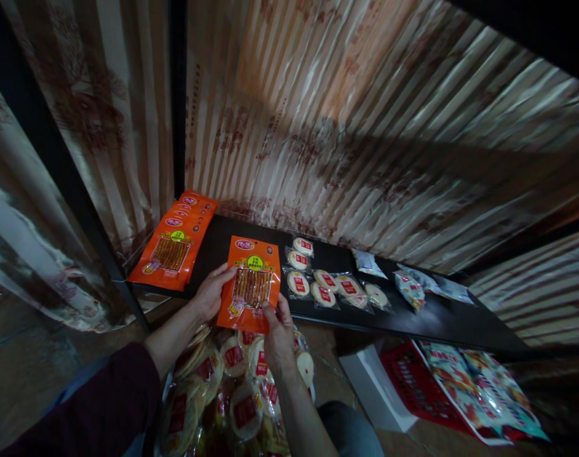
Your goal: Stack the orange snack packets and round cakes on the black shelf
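We wear a dark maroon sleeve (99,400) that stops partway along the left forearm (175,336) — the right forearm (296,393) shows bare throughout — and a dark blue-grey trouser knee (349,431) below.

Smooth plastic orange packet (249,285)

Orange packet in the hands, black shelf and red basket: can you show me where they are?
Orange packet (252,287): head view, on its see-through window.
Black shelf (214,247): head view, on its bare top.
Red basket (413,384): head view, on its side wall.
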{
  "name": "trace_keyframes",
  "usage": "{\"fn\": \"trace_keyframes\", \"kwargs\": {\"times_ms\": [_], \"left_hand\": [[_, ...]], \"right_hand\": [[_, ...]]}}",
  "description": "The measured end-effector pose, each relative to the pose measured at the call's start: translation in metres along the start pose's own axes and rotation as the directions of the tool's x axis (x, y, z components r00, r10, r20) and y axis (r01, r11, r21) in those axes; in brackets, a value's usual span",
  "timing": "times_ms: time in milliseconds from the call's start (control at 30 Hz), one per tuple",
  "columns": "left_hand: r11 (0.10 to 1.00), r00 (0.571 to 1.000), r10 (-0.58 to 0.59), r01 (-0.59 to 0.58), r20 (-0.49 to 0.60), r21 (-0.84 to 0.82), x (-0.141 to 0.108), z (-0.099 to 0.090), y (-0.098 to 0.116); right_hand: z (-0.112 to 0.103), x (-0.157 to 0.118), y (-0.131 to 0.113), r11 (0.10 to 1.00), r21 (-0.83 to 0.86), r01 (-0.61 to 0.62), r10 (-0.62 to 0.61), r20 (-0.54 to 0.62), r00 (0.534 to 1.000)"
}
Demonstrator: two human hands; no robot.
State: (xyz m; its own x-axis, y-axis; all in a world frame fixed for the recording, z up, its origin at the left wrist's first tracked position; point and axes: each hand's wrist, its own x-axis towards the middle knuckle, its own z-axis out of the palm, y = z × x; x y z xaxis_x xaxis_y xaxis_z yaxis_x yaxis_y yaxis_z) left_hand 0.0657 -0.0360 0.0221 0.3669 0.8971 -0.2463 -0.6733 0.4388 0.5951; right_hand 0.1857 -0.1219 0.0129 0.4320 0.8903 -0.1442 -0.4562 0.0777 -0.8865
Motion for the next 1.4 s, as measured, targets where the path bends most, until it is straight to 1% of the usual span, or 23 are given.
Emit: {"fn": "trace_keyframes", "kwargs": {"times_ms": [167,300,433,600,933,1067,1133,1167,1233,1333,1367,1400], "left_hand": [[1.000,1.000,0.002,-0.002,-0.021,-0.014,0.003,0.005,-0.004],[1.000,1.000,0.007,-0.007,-0.015,-0.001,0.006,0.006,-0.005],[1.000,1.000,-0.007,0.007,-0.004,0.007,0.009,0.005,-0.006],[0.999,1.000,0.019,-0.019,-0.009,0.039,0.010,0.004,-0.008],[0.986,0.989,0.146,-0.142,-0.033,0.092,0.007,0.005,-0.003],[0.966,0.976,0.203,-0.188,-0.073,0.178,0.008,0.003,-0.003],[0.944,0.965,0.240,-0.206,-0.108,0.258,0.008,0.002,-0.003],[0.923,0.953,0.276,-0.227,-0.126,0.311,0.008,0.001,-0.004],[0.851,0.917,0.378,-0.291,-0.125,0.437,0.006,0.000,-0.005],[0.702,0.861,0.508,-0.394,-0.031,0.593,0.000,0.001,-0.006],[0.673,0.851,0.525,-0.417,0.003,0.611,-0.003,0.001,-0.006],[0.664,0.849,0.528,-0.430,0.024,0.611,-0.006,0.002,-0.006]], "right_hand": [[-0.004,0.003,0.000,1.000,0.000,0.006,-0.006,-0.040,0.999],[-0.005,0.003,-0.005,1.000,-0.015,0.016,-0.017,-0.032,0.999],[-0.005,0.003,-0.012,1.000,-0.026,0.001,-0.001,0.004,1.000],[-0.003,0.003,-0.013,1.000,-0.026,-0.005,0.004,-0.015,1.000],[0.002,0.003,-0.006,0.999,-0.045,0.027,-0.027,-0.006,1.000],[0.005,0.003,-0.006,0.997,-0.066,0.042,-0.043,-0.014,0.999],[0.007,0.005,-0.006,0.995,-0.081,0.059,-0.061,-0.026,0.998],[0.008,0.006,-0.006,0.993,-0.092,0.068,-0.070,-0.027,0.997],[0.009,0.009,-0.007,0.989,-0.121,0.088,-0.091,-0.013,0.996],[0.012,0.014,-0.008,0.976,-0.170,0.133,-0.134,0.008,0.991],[0.014,0.014,-0.009,0.971,-0.189,0.146,-0.149,0.002,0.989],[0.016,0.015,-0.009,0.965,-0.208,0.158,-0.163,-0.008,0.987]]}}
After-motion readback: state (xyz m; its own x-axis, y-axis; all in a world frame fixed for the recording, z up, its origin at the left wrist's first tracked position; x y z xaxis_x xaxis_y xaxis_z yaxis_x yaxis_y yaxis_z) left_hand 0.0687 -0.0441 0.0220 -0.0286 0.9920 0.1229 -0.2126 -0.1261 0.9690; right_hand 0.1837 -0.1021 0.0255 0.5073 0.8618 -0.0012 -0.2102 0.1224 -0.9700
